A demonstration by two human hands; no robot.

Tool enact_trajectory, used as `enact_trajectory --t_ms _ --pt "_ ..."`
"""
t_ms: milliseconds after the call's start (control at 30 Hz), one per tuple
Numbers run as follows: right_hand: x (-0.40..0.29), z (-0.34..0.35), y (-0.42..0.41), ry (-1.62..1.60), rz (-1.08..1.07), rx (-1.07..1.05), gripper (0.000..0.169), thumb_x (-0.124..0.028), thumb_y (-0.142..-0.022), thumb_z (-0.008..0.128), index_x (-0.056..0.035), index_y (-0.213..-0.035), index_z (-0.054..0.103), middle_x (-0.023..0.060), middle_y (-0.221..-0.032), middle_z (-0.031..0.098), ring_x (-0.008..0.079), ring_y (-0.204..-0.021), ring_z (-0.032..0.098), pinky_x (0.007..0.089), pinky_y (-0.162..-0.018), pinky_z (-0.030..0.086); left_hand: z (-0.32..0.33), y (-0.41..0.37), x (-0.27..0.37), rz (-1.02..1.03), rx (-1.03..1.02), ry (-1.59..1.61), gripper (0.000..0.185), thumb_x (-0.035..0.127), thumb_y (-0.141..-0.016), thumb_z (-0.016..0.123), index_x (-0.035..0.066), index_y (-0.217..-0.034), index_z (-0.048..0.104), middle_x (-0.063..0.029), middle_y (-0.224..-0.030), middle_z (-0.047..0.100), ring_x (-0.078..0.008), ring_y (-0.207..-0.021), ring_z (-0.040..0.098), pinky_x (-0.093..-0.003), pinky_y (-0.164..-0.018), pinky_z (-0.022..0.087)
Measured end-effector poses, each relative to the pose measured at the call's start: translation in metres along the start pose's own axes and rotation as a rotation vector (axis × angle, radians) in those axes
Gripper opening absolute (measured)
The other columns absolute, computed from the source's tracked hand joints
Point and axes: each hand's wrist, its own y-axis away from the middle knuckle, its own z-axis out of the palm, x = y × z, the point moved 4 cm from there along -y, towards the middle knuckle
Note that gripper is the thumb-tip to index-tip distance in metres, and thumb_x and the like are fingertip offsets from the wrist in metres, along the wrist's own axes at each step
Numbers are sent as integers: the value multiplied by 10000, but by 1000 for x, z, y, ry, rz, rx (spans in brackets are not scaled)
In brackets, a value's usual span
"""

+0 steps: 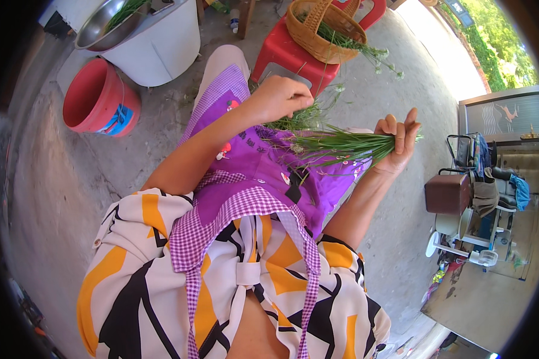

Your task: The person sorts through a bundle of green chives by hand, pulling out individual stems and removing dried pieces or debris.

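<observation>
My left hand (pixel 287 99) is curled with its fingertips drawn together, over a loose heap of thin green stems and trimmings (pixel 303 117) by my lap. Whether a thin stalk is pinched in it cannot be told. In my right hand (pixel 397 139) is a bunch of long green leaves, like garlic chives (pixel 348 144); the leaves point left, across the lap of a purple apron (pixel 251 157). Just ahead stands a red plastic stool (pixel 271 49), bearing a woven basket (pixel 337 49) with more green stalks. White flower heads (pixel 379 54) hang over its rim.
A red bucket (pixel 83 96) is on the concrete floor (pixel 161 112) at the left. Behind it, a metal bowl (pixel 96 31) of greens rests on a white tub (pixel 161 49). A brown box (pixel 447 193), a white fan (pixel 487 257) and other items stand at the right.
</observation>
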Motion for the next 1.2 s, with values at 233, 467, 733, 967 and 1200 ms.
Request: enact_trajectory --t_ms 233,467,733,967,1200 --pt "0 13 3 -73 -36 -17 350 -312 -921 386 -63 -1086 570 -60 -377 318 90 -633 377 233 -679 328 24 2 3 254 45 164 159 90 -817 546 27 -949 608 -56 -928 595 -108 -602 577 -231 -526 442" --pt "1 16 5 -227 42 -190 348 -294 -931 362 -65 -1101 560 -63 -388 338 47 -583 356 225 -676 313 37 5 15 485 40 -51 138 88 -768 604 22 -888 623 -75 -828 607 -170 -703 597 -266 -615 457" --pt "-1 18 7 -352 118 -253 357 -292 -935 346 -58 -1120 543 -56 -413 330 46 -512 311 174 -562 321 39 9 19 395 -26 -15 133 106 -758 629 31 -868 625 -63 -792 589 -143 -701 581 -257 -617 444" --pt "-1 22 8 -345 114 -298 337 -260 -924 383 -29 -1117 536 -35 -447 364 55 -487 349 160 -495 374 41 11 28 384 -65 127 130 105 -767 626 37 -877 628 -38 -801 561 -97 -647 528 -226 -579 413" --pt "-1 21 9 -367 115 -336 379 -296 -940 319 -50 -1155 510 -40 -447 327 55 -488 333 173 -483 349 49 12 30 508 -14 82 96 81 -760 625 39 -844 606 -29 -782 526 -101 -644 522 -233 -565 403"
